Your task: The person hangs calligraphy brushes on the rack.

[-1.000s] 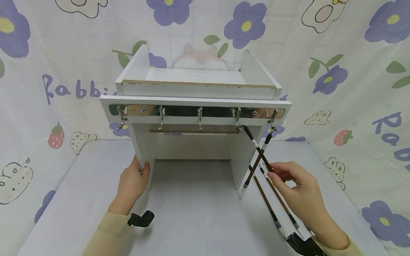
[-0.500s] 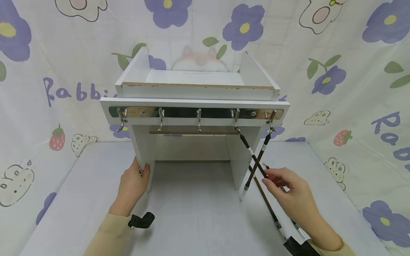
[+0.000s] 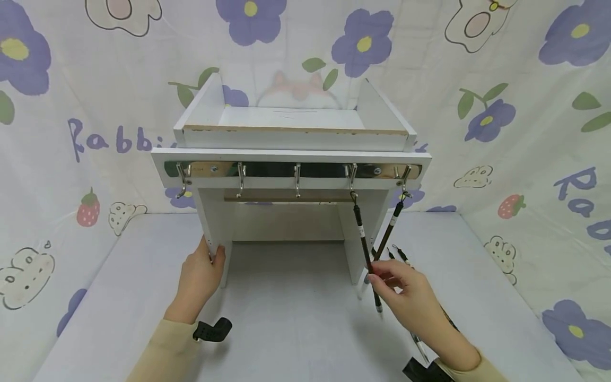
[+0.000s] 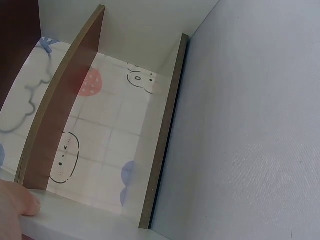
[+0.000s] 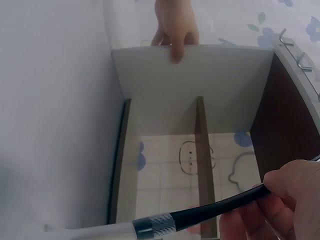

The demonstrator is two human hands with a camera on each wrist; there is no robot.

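A small white shelf unit stands on the table, a metal strip with several hooks across its front. My left hand grips its left side panel, thumb on the inner face. From the second hook from the right hangs a dark calligraphy brush by its loop. My right hand pinches that brush's handle partway down; its pale tip end shows in the right wrist view. Another dark brush hangs slanted from the rightmost hook, partly behind my right fingers.
More brushes lie on the table right of the unit, partly hidden by my right arm. Inside the unit a crossboard spans between the side panels. A patterned cloth hangs behind the table.
My right hand has moved left and down with the pinched brush, swinging it from a slant to nearly upright, so it no longer crosses midway over the other hanging brush. My left hand stays put.
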